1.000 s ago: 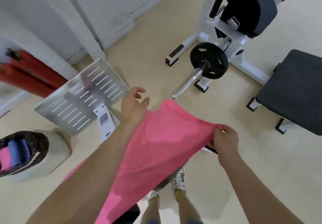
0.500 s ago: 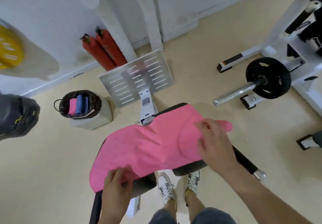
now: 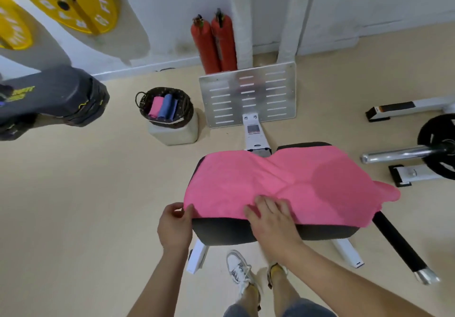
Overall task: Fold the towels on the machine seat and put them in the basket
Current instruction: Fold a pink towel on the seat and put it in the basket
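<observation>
In the head view, the pink towel [image 3: 283, 183] lies spread open across the dark machine seat [image 3: 270, 230], one right-hand corner hanging off the edge. The left hand [image 3: 174, 225] pinches the near-left corner between thumb and curled fingers [image 3: 188, 209]. The right hand [image 3: 270, 218] rests flat on the near edge, its fingers straight and spread, holding nothing.

The basket [image 3: 188, 109] stands on the floor, well apart to the left, with folded towels [image 3: 161, 107] already inside.

The towel looks light, soft and limp, so it will likely sag and wrinkle wherever it is unsupported. The corners and edges are probably the best places to take hold: lift the pinched corner across while the flat palm pins the cloth against sliding on the seat.
</observation>
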`<action>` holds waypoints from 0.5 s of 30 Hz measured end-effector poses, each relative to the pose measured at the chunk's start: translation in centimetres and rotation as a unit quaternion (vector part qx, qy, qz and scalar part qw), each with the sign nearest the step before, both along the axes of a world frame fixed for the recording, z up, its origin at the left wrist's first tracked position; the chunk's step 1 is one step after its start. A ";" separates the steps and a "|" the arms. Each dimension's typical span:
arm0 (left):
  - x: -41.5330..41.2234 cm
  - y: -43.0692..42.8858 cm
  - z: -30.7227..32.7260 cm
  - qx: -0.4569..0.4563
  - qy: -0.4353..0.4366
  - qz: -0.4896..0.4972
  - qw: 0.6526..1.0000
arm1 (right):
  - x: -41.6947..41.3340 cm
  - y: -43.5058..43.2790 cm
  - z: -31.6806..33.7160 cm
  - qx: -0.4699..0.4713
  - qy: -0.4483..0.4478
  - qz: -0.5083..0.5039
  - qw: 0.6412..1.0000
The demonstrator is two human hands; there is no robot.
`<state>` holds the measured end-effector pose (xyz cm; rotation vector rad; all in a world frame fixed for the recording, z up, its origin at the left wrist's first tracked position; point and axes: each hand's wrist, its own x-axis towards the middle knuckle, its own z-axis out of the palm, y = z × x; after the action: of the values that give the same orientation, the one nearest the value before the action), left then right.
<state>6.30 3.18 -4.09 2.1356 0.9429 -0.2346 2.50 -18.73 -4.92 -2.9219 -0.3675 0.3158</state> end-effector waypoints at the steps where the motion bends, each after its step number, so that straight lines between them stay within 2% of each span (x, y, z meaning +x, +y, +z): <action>1: 0.2 0.0 0.1 0.016 -0.009 -0.011 1.000 | 0.2 0.6 0.0 -0.003 -0.002 -0.007 1.000; 3: 0.4 0.0 0.3 0.048 -0.022 -0.039 0.998 | 0.6 1.4 -0.2 -0.013 -0.020 0.001 1.000; 5: 0.5 0.3 0.0 0.042 -0.021 -0.036 0.998 | 0.7 2.0 -0.8 -0.028 -0.051 0.030 0.998; 9: -0.3 1.7 0.2 -0.085 -0.040 0.028 0.995 | 1.5 2.9 -0.3 -0.027 -0.027 0.038 0.999; 11: -1.9 3.0 0.8 -0.107 -0.045 0.028 0.993 | 1.7 3.2 1.3 -0.007 -0.009 0.071 0.997; 13: -4.0 4.4 0.9 -0.112 -0.030 0.004 0.993 | 1.5 3.4 2.8 0.025 0.074 0.125 0.989; 15: -6.1 5.5 0.3 -0.109 0.007 -0.031 0.994 | 1.3 3.7 4.1 0.018 0.160 0.142 0.977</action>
<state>0.21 8.65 -3.80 1.9661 0.8208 -0.3661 3.82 -15.05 -0.83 -2.7143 -0.7275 0.7985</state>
